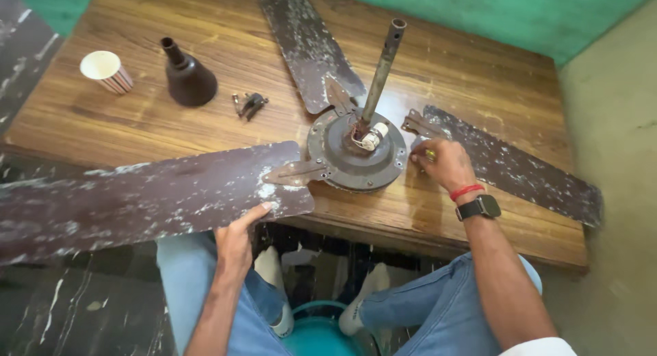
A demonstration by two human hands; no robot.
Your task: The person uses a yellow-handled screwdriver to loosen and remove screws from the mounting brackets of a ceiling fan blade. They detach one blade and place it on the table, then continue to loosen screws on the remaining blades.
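My left hand (236, 241) lies fairly open, thumb pressed to the near edge of the worn fan blade (137, 198) overhanging the wooden table (205, 55). My right hand (441, 163), fingers curled narrow, touches the fan motor hub (356, 154) rim at mid-table; I cannot tell whether it pinches anything.

The left hand (236, 241) is held flat, fingers extended forward. The right hand (443, 163) is curled, fingertips pinched together, wrist bent inward.
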